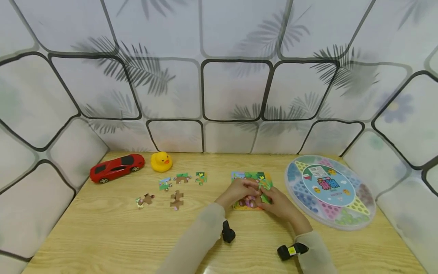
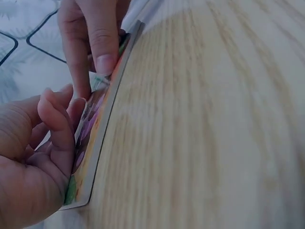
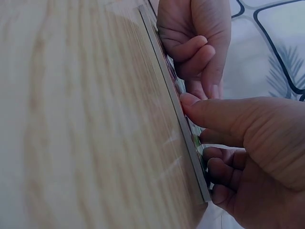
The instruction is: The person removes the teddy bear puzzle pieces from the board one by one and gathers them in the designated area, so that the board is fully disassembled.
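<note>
Both hands meet over a colourful jigsaw puzzle (image 1: 251,176) in a flat tray on the table. My left hand (image 1: 239,190) lies over its middle, with the little finger curled on the picture in the left wrist view; its other fingertips reach in beside the right hand. My right hand (image 1: 278,201) touches the puzzle's right part. Its thumb (image 3: 205,109) rests on the picture close to the tray's grey edge (image 3: 176,109), and its other fingers are bent. I cannot tell whether a piece is pinched between the fingertips.
Several loose puzzle pieces (image 1: 176,199) lie left of the tray. Behind them are a yellow rubber duck (image 1: 161,162) and a red toy car (image 1: 117,168). A round board game (image 1: 330,192) with a clear cover lies close by on the right. A patterned cloth wall (image 1: 236,91) surrounds the table.
</note>
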{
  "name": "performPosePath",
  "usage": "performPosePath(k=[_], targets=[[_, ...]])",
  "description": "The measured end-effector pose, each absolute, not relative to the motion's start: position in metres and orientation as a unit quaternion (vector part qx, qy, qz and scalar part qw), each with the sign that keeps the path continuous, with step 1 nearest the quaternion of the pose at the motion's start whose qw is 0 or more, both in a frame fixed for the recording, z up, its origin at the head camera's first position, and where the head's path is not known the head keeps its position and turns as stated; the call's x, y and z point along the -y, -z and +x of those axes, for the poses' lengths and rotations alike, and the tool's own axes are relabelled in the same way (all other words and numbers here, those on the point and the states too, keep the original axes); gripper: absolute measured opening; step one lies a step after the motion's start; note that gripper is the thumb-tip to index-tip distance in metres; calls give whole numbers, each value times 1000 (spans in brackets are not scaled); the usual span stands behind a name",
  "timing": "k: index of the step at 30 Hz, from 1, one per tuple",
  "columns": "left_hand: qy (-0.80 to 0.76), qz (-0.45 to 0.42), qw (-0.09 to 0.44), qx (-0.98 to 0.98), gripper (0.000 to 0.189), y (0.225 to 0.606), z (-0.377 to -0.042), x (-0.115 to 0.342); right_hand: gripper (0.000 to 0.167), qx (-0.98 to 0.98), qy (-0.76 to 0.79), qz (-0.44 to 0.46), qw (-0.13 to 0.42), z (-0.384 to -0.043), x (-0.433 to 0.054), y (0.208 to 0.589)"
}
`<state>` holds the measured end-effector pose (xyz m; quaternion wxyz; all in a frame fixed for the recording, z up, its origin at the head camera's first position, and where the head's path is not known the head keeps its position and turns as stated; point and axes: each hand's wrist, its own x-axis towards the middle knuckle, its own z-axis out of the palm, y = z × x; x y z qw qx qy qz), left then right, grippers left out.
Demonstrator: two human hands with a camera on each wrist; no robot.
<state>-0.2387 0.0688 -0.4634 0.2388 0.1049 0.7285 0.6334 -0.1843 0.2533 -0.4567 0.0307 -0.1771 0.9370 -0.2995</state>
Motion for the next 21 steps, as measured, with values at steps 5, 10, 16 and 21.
performPosePath(k=[5,10,16,21], targets=[[-614,101,236,-747,26,461,-239,-71,65,-939,296,-172,34,-184,-252,457],[-600,79,234,-761,29,459,-237,-76,64,-944,282,-167,37,-184,-253,457],[-592,59,221,-773,29,458,-235,-80,69,-953,264,-144,45,-182,-250,455],[-586,59,209,-781,29,458,-235,-80,72,-968,221,-107,50,-177,-246,450]])
